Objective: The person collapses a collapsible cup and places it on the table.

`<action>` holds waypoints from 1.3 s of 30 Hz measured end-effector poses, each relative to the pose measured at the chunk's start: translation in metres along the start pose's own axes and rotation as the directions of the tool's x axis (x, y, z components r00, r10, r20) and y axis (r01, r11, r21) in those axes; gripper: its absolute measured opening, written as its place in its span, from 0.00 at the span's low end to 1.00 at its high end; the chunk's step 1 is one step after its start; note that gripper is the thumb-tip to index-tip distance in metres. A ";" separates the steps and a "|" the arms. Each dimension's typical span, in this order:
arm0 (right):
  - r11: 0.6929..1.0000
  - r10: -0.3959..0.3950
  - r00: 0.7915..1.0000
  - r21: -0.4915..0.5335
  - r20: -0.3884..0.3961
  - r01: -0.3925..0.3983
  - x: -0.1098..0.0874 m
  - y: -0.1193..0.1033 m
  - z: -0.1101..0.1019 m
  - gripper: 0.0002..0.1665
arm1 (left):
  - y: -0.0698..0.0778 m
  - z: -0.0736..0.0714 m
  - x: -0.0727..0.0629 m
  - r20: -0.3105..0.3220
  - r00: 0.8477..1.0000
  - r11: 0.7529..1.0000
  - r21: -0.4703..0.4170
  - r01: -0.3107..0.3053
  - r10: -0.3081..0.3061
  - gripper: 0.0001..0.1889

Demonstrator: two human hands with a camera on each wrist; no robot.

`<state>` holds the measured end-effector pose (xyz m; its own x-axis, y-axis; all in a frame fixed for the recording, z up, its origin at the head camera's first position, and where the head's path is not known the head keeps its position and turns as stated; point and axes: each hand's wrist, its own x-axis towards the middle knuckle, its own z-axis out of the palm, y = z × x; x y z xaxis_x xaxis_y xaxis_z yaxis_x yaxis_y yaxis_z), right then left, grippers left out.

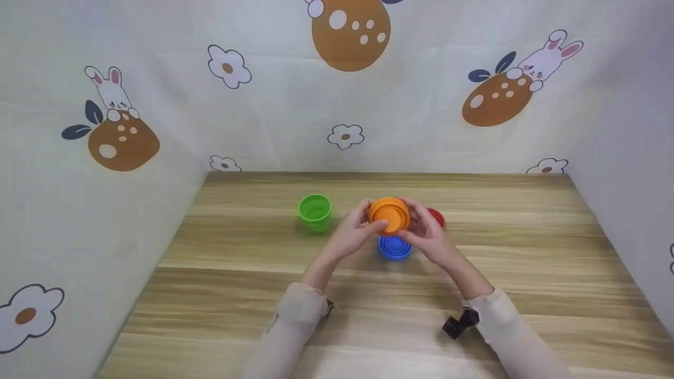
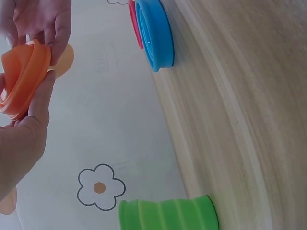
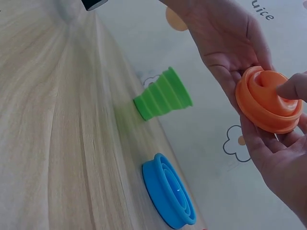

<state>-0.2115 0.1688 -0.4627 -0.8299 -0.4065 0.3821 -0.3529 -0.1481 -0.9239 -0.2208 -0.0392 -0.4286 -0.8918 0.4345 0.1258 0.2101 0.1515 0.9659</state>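
Observation:
Both hands hold an orange collapsible cup (image 1: 390, 210) above the table, folded into a shallow ringed disc. My left hand (image 1: 348, 235) grips its left side, the thumb laid over the inner rings. On the opposite side, my right hand (image 1: 433, 242) holds the rim between thumb and fingers. The right wrist view shows the orange cup (image 3: 266, 103) with a dent in its raised middle and a thumb pressing there. Just below the hands in the head view, a flattened blue collapsible cup (image 1: 395, 248) rests on the table.
A green collapsible cup (image 1: 316, 208), stretched tall, stands upright left of the hands. A red cup (image 1: 437, 217) is partly hidden behind the right hand. Black wrist gear (image 1: 460, 323) hangs by the right sleeve. Printed cloth walls (image 1: 284, 105) border the wooden table (image 1: 221, 295).

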 end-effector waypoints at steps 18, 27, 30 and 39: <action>0.991 0.032 0.988 -0.121 -0.152 -0.050 0.006 -0.004 0.012 0.34 | -0.003 0.008 0.001 0.017 1.000 1.000 0.019 0.005 -0.005 0.26; 0.993 0.039 0.994 -0.109 -0.101 -0.050 0.003 -0.007 0.013 0.34 | 0.000 0.008 0.001 -0.026 1.000 0.993 0.115 -0.003 0.006 0.26; 0.991 0.063 0.992 -0.111 -0.111 -0.075 0.004 -0.008 0.013 0.33 | 0.001 0.009 0.001 -0.041 0.999 0.992 0.123 0.009 -0.004 0.25; 0.982 0.092 0.982 -0.147 -0.168 -0.117 0.005 -0.007 0.015 0.31 | 0.003 0.010 0.001 -0.060 0.996 0.985 0.153 0.078 -0.070 0.23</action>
<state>-0.2068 0.1543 -0.4548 -0.9193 -0.2615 0.2940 -0.3134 0.0350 -0.9490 -0.2175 -0.0293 -0.4282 -0.9267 0.3690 0.0714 0.1985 0.3193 0.9266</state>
